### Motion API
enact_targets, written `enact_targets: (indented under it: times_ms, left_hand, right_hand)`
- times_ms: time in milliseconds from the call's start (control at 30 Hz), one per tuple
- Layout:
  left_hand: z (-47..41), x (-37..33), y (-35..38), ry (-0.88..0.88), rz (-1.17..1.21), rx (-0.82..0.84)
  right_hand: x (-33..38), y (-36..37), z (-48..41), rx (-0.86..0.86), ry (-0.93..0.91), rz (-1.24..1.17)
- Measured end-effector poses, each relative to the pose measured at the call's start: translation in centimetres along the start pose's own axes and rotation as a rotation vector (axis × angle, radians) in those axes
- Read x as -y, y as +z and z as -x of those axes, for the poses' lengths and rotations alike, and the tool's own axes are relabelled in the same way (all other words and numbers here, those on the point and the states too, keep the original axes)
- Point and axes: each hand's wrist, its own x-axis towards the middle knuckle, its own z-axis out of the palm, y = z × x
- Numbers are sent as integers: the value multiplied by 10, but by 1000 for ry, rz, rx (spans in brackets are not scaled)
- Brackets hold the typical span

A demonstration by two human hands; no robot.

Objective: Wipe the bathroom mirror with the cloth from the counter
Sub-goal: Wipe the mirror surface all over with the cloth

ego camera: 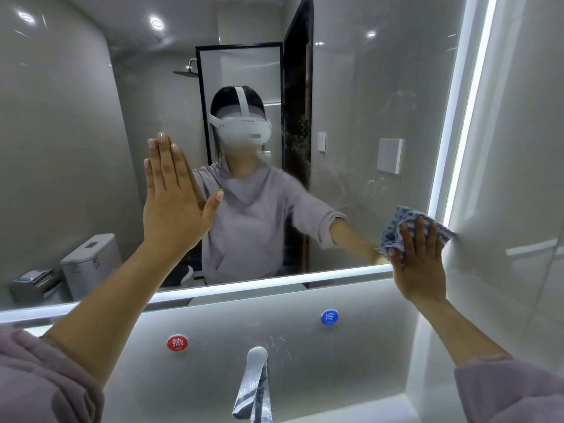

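The large mirror with lit strips along its bottom and right edges fills the upper part of the head view. My right hand presses a blue-and-white checked cloth flat against the glass at the mirror's bottom right corner. The cloth pokes out above and left of my fingers. My left hand rests flat on the glass at centre left, fingers straight and pointing up, holding nothing. Faint smears show on the glass above the cloth.
Below the mirror, a grey wall panel carries a red hot-water sticker and a blue cold-water sticker. A chrome tap juts out at bottom centre. A tiled side wall stands close on the right.
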Motion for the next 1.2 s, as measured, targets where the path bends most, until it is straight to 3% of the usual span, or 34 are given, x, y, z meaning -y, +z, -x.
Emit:
enact_targets:
  times_ms: [300,500,667,867,1000,1200]
  left_hand:
    - [0,0,0,-20,-11,32]
    - [0,-1,-1,-34,2,43]
    - [0,-2,-1,-42,-7,65]
    - [-1,-2,-2,-47,-5,78]
    - [-1,-2,-3,-48,-13,78]
    - [0,-1,-3,-51,0,57]
  right_hand:
    - [25,1,-8,-68,148,-127]
    - [89,-14,-53,-278,184,-215]
    - [114,-16,-55,-318,-115,-78]
    - [174,-26,-62,-304,-275,-73]
    - [221,-34,-60,-298,-483,-25]
    - [246,-31,-61,-269,-534,3]
